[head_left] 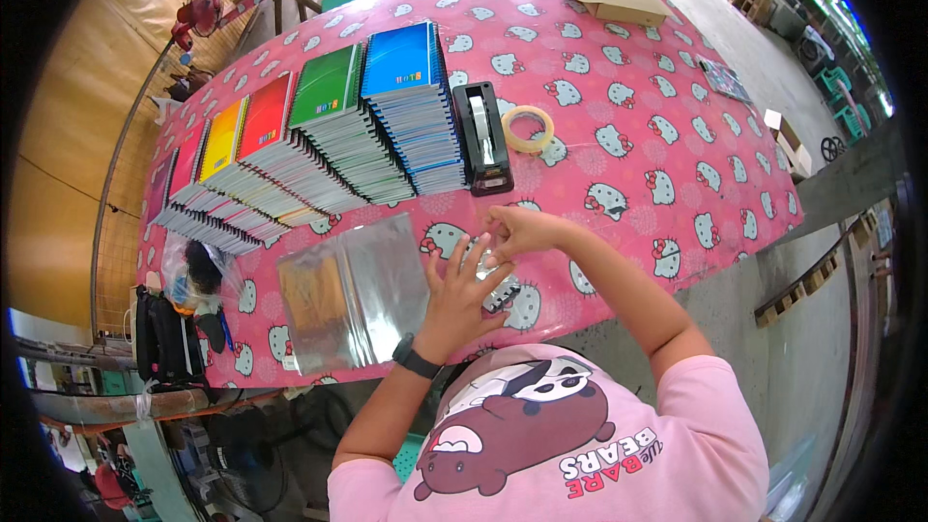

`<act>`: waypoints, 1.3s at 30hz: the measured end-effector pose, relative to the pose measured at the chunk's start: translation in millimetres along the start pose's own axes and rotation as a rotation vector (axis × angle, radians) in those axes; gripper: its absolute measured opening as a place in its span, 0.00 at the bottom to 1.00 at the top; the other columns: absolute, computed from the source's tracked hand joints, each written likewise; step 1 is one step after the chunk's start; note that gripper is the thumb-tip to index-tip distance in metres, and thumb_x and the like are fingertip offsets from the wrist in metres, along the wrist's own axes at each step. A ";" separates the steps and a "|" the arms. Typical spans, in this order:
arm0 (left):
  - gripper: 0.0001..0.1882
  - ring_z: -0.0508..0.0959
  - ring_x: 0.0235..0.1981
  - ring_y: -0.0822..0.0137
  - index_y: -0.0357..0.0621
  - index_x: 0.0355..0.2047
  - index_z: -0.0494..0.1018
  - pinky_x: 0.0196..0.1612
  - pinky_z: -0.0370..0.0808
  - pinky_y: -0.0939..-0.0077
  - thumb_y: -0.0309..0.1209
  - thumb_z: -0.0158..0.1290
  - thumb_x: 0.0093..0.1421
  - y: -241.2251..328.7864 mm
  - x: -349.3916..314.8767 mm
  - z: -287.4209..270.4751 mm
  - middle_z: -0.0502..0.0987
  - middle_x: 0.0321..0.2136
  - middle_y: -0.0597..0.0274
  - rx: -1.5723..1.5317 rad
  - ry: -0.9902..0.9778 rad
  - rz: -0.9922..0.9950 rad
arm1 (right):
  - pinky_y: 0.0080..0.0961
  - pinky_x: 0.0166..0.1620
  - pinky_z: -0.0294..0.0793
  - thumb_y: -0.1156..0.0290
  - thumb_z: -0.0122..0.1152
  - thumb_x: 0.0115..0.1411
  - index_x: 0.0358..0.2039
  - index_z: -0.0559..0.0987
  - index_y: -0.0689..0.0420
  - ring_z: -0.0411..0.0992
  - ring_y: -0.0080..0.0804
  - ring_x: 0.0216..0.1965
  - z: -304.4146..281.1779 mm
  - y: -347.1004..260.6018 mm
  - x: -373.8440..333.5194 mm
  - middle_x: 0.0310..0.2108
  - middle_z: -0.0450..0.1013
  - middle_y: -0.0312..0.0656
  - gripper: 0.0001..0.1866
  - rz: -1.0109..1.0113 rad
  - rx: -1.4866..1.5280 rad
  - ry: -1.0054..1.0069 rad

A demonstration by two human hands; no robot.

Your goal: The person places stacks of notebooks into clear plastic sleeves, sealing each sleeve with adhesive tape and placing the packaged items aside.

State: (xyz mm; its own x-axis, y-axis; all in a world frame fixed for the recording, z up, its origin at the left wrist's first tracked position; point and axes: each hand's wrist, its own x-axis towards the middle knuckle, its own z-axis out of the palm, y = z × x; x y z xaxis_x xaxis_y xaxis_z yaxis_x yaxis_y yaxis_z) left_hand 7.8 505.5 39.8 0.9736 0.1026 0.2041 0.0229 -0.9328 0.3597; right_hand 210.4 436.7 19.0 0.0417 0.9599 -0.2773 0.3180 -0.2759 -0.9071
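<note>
Several spiral-notebook stacks (324, 140) stand sorted far left; left fingers (475, 253) spread over a seemingly unfinished shiny packet (500, 297); right fingers (501, 217) curled, grip unclear.

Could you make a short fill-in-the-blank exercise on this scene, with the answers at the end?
1. The spiral notebook stack right beside the black plastic tape dispenser has a ____ top cover.
2. Between the yellow-covered stack and the green-covered stack stands one with a ____ top cover.
3. The hand with the black wristwatch at its wrist is the person's ____ one.
4. In the picture, the round translucent tape roll lies to the ____ of the dispenser.

Missing words: blue; red; left; right.
</note>
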 end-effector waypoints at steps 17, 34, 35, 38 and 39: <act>0.44 0.49 0.63 0.51 0.57 0.57 0.57 0.55 0.35 0.30 0.40 0.63 0.37 -10.8 0.1 2.2 0.57 0.58 0.64 0.267 -0.048 0.177 | 0.19 0.33 0.67 0.65 0.65 0.51 0.39 0.68 0.61 0.66 0.21 0.31 48.9 71.7 2.4 0.30 0.69 0.39 0.20 -0.038 0.456 0.211; 0.49 0.60 0.57 0.47 0.38 0.60 0.47 0.58 0.56 0.60 0.48 0.61 0.46 5.9 95.1 29.3 0.61 0.54 0.41 -0.452 0.356 -0.140 | 0.25 0.41 0.67 0.60 0.75 0.37 0.53 0.59 0.59 0.66 0.28 0.36 -10.7 82.4 -102.8 0.37 0.66 0.41 0.45 0.021 0.223 1.117; 0.45 0.56 0.60 0.49 0.38 0.59 0.50 0.59 0.53 0.60 0.45 0.60 0.48 5.9 87.3 23.8 0.55 0.57 0.42 -0.608 0.304 -0.215 | 0.25 0.40 0.68 0.55 0.75 0.36 0.51 0.61 0.59 0.67 0.30 0.35 -29.8 89.1 -101.4 0.35 0.66 0.42 0.45 0.110 0.194 1.182; 0.37 0.57 0.59 0.56 0.37 0.57 0.55 0.60 0.53 0.65 0.38 0.59 0.51 -3.9 59.6 26.9 0.57 0.57 0.48 -0.653 0.306 -0.253 | 0.27 0.40 0.68 0.48 0.71 0.39 0.49 0.63 0.62 0.67 0.33 0.36 -103.6 137.0 -95.1 0.37 0.67 0.45 0.43 0.152 0.088 1.349; 0.35 0.57 0.59 0.57 0.38 0.56 0.57 0.60 0.53 0.65 0.37 0.58 0.51 -4.0 52.8 27.4 0.58 0.57 0.48 -0.653 0.294 -0.291 | 0.28 0.41 0.68 0.45 0.69 0.41 0.49 0.63 0.63 0.68 0.36 0.38 -128.3 157.0 -91.4 0.39 0.68 0.49 0.43 0.143 0.116 1.373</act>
State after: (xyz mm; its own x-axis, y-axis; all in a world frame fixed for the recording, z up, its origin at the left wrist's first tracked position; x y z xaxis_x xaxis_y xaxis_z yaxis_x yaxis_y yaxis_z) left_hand 65.3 505.2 24.2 0.8462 0.4854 0.2196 0.0412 -0.4705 0.8814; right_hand 378.0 312.1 -57.4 0.9778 0.1842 0.1000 0.1547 -0.3125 -0.9372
